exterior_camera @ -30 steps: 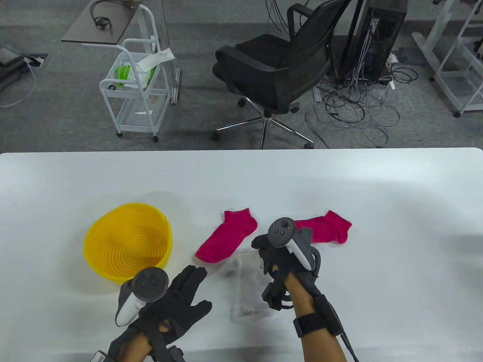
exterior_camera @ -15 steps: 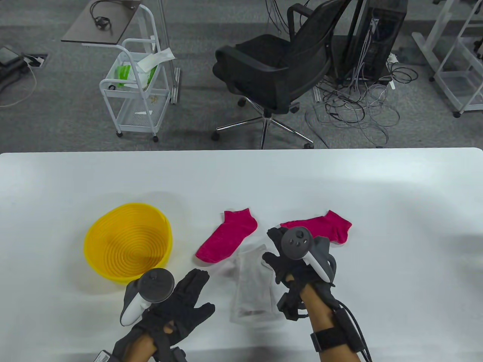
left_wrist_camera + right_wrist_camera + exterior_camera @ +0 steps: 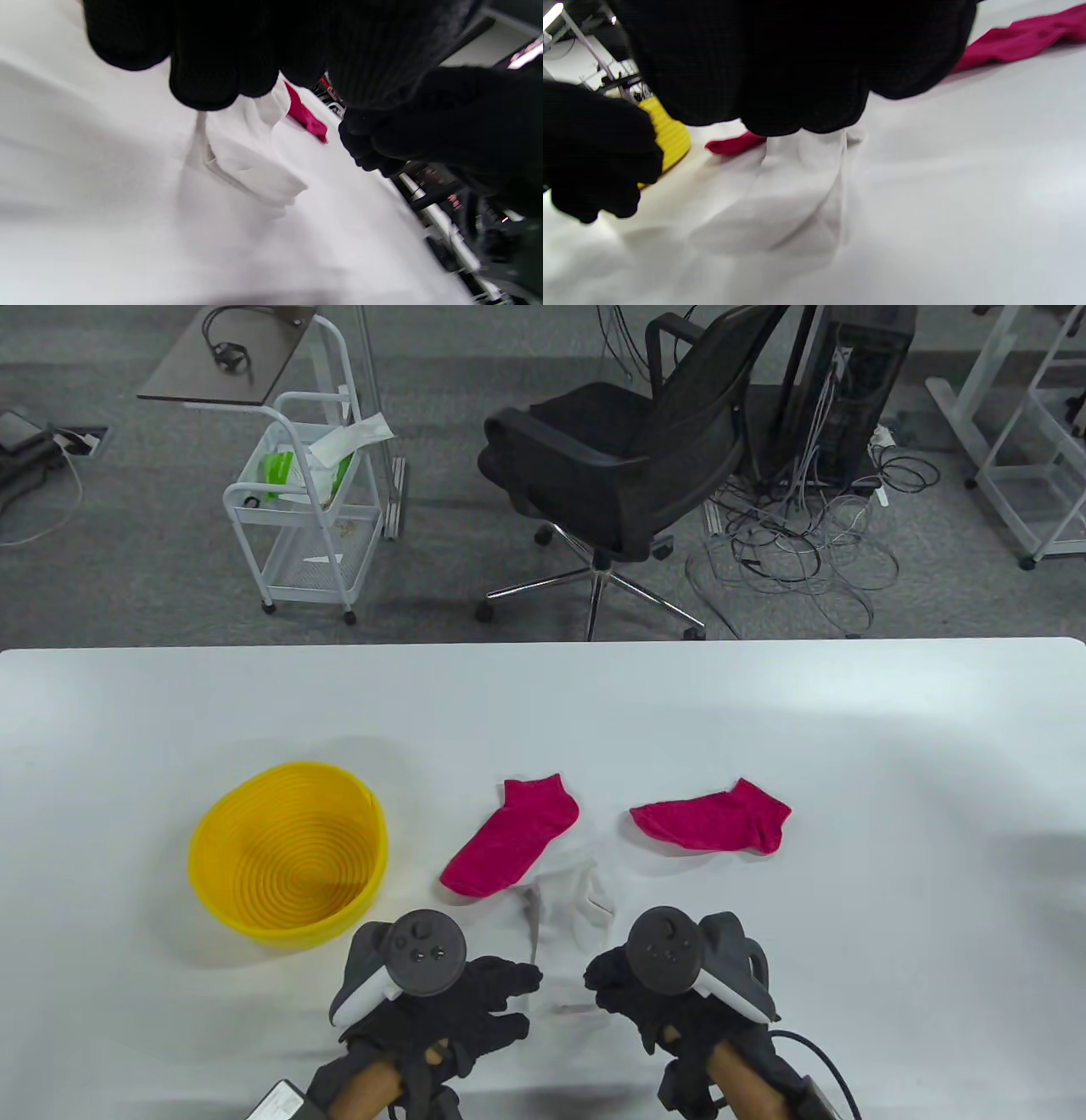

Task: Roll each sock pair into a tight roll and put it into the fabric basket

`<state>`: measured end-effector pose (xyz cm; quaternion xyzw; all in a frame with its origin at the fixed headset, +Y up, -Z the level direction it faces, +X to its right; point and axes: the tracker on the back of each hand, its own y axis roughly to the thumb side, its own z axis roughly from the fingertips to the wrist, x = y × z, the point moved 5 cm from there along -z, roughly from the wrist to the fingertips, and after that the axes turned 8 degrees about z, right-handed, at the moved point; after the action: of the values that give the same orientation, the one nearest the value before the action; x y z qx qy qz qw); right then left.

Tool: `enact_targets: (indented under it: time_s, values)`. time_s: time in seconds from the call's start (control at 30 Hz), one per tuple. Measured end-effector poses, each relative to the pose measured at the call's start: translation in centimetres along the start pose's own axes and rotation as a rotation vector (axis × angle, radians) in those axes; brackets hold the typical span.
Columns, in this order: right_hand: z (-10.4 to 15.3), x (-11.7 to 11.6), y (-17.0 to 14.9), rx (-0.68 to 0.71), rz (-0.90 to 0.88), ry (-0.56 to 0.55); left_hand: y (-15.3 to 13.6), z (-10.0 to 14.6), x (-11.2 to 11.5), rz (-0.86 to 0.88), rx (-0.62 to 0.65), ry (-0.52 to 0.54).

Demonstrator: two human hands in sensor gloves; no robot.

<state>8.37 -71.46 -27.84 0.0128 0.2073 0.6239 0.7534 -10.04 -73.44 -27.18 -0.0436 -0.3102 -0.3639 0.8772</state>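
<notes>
A pair of white socks (image 3: 567, 909) lies stacked on the white table, hard to make out against it. My left hand (image 3: 509, 988) and right hand (image 3: 604, 977) sit at its near end, side by side, fingers curled down onto the fabric. The left wrist view has the white socks (image 3: 248, 171) coming out from under the curled fingers (image 3: 203, 72). In the right wrist view the white socks (image 3: 797, 190) run out from under my knuckles too. Two pink socks lie flat beyond, one (image 3: 513, 836) at the centre, one (image 3: 717, 819) to the right. The yellow basket (image 3: 208, 827) stands at the left.
The near table edge runs just behind my wrists. Past the far edge stand a black office chair (image 3: 619, 466) and a white wire cart (image 3: 305, 509), on a floor with tangled cables. White table surface stretches to the right of the pink socks.
My right hand drew back from the right pink sock to the near end of the white socks. My left hand, flat and open before, swung right and curled onto that same end.
</notes>
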Motion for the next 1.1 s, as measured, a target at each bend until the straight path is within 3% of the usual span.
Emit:
enact_targets:
  time_s: [0.33, 0.53, 0.87, 1.0, 1.1]
  values:
    - [-1.4, -3.9, -0.2, -0.051, 0.141, 0.116, 0.2, -4.4, 2.6, -0.26, -0.124, -0.077]
    - [-2.0, -5.2, -0.2, -0.093, 0.193, 0.132, -0.6, -5.4, 3.2, -0.251, -0.137, -0.123]
    - [-2.4, -5.1, -0.7, -0.15, 0.152, 0.085, -1.5, -6.9, 3.1, -0.236, -0.118, -0.044]
    - [-1.2, -2.6, 0.1, -0.096, 0.172, -0.076, -2.0, -7.2, 2.9, -0.192, -0.137, -0.046]
    - [-0.6, -2.4, 1.0, -0.049, 0.153, -0.087, -2.0, -7.3, 2.9, -0.196, -0.14, -0.03]
